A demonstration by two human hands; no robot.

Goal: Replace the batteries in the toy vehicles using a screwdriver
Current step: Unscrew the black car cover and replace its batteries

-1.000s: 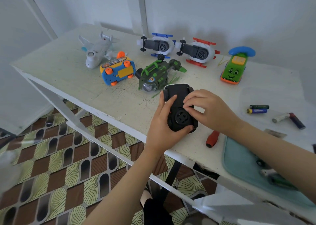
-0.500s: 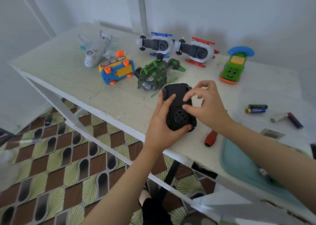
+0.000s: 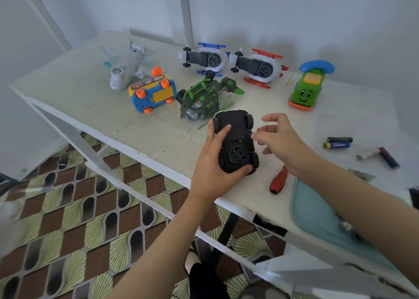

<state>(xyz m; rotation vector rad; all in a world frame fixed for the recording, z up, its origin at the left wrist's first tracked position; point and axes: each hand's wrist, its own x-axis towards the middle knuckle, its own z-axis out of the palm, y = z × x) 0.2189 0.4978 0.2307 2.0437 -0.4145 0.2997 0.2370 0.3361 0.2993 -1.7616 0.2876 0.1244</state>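
Left hand (image 3: 215, 162) gripping black toy car (image 3: 235, 142), lying upturned near desk (image 3: 90, 90) front edge. Right hand (image 3: 281, 139) hovering just beside car, fingers loosely spread, holding nothing. Car judged light, rigid, smooth plastic; wheels likely rolling, so gripping chassis flanks advised. Red-handled screwdriver (image 3: 278, 179) lying near right wrist.

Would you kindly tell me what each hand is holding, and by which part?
The left hand grips the upturned black toy car along one long side, thumb at the near end. The right hand holds nothing.
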